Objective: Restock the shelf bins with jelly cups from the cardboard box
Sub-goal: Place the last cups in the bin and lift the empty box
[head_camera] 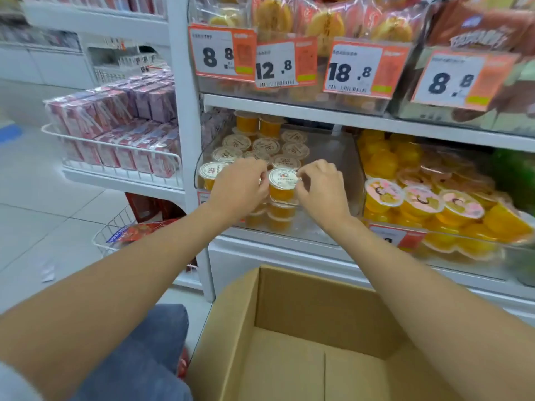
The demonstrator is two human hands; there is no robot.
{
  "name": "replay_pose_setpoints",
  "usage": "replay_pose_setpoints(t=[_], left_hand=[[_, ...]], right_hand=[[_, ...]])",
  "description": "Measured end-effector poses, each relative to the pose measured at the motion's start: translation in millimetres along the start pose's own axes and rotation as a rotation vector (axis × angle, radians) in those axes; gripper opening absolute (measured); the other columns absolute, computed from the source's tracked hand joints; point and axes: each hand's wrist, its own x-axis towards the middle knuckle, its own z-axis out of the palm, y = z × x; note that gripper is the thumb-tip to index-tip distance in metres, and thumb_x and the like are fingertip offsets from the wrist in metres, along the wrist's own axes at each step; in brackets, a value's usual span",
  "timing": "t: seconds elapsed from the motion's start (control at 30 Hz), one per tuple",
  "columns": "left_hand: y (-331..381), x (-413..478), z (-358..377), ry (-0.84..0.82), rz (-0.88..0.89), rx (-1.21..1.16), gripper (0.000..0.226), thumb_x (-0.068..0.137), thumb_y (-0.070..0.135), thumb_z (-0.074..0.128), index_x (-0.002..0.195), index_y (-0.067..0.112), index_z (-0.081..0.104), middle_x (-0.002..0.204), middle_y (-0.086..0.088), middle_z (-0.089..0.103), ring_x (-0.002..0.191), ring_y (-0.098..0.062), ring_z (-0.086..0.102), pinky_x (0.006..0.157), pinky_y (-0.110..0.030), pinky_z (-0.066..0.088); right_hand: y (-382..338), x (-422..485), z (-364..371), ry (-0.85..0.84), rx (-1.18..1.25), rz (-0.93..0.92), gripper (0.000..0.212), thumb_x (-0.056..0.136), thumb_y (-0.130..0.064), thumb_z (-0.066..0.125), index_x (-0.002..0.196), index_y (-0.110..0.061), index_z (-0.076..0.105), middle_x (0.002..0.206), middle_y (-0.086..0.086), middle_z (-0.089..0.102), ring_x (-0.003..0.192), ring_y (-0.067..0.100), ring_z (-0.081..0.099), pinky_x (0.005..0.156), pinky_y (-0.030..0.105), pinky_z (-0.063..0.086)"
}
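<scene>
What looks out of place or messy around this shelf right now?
A scrap of white paper lies on the floor tiles left of the shelf, like litter. In the right bin, the bigger jelly cups lie jumbled and tilted, unlike the small cups stacked upright in the bin next to it.

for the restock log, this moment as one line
step: setting jelly cup on stack | left hand: pinches cup | right hand: pinches cup | clear bin: partly filled | cardboard box: no cups visible

Cardboard box (318, 308) partly beyond the bottom edge; lower price tag (388, 234) half behind right forearm (405, 270).
</scene>
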Motion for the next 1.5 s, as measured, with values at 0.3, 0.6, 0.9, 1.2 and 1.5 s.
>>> replay_pose_setpoints(t=[0.3,0.6,0.9,1.2,1.5], left_hand=[[36,-141,98,-0.679,-0.221,-0.101,0.013,0.089,0.022,0.049,0.084,0.017,0.059,0.081,0.0,0.064,0.078,-0.021,0.058,0.062,-0.032,0.042],[45,-169,142,-0.841,-0.098,0.129,0.02,0.092,0.021,0.043,0.079,0.021,0.057,0.076,0.005,0.06,0.072,-0.015,0.056,0.049,-0.025,0.03],[79,-176,31,-1.117,-0.39,0.033,0.017,0.09,0.019,0.046,0.085,0.019,0.062,0.083,0.001,0.064,0.075,-0.016,0.056,0.052,-0.025,0.036],[94,-230,2,-1.061,-0.983,0.216,0.052,0.086,0.017,0.062,0.129,0.009,0.033,0.121,-0.012,0.046,0.108,-0.034,0.051,0.075,-0.042,0.046],[43,-275,20,-1.126,-1.081,0.026,0.021,0.082,-0.003,0.046,0.069,0.014,0.049,0.081,-0.004,0.055,0.078,-0.024,0.052,0.067,-0.029,0.044]], right_hand=[[82,-168,21,-0.29,0.179,0.214,0.012,0.09,-0.015,0.054,0.092,-0.015,0.066,0.092,-0.003,0.058,0.078,0.015,0.056,0.07,0.03,0.046],[159,-271,45,-0.782,0.134,0.525,0.018,0.088,-0.014,0.056,0.099,-0.015,0.07,0.094,-0.003,0.058,0.09,0.022,0.063,0.083,0.033,0.05],[127,-287,-87,-0.979,0.099,0.766,0.018,0.095,-0.014,0.05,0.101,-0.015,0.067,0.098,0.005,0.068,0.089,0.021,0.063,0.081,0.033,0.054],[153,-327,-138,-0.747,-0.105,1.244,0.047,0.084,-0.012,0.059,0.129,-0.005,0.044,0.126,0.017,0.046,0.115,0.037,0.046,0.087,0.045,0.042],[156,-349,-103,-0.931,-0.062,1.263,0.016,0.077,0.0,0.047,0.083,-0.008,0.059,0.079,0.016,0.063,0.076,0.036,0.059,0.063,0.033,0.045]])
